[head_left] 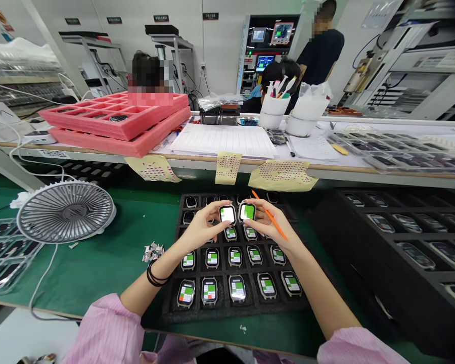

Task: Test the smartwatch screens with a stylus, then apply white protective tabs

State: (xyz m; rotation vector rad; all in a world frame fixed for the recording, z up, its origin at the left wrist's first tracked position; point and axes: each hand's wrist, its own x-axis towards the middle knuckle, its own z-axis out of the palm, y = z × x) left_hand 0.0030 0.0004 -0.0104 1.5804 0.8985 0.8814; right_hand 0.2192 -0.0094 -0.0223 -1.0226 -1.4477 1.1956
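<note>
My left hand (pixel 208 222) is closed on a smartwatch body (pixel 227 215) with a mostly white lit screen. Beside it, my right hand (pixel 267 221) grips a second smartwatch body (pixel 247 212), its screen green and white. An orange stick (pixel 271 216), slim and pointed, also lies across the fingers of my right hand. Both watches are held up side by side above a black foam tray (pixel 223 316). Rows of strapless watches sit in the tray's slots, many with green and white screens. A watch (pixel 209 290) in the front row shows a red patch too.
At left stands a white fan (pixel 66 212) on the green table, with paper scraps (pixel 152 252) nearby. Stacked black foam trays (pixel 349 263) rise at right. A shelf edge (pixel 197 164) crosses ahead, carrying pink foam trays (pixel 117 121) and papers (pixel 223 141). Other people are beyond it.
</note>
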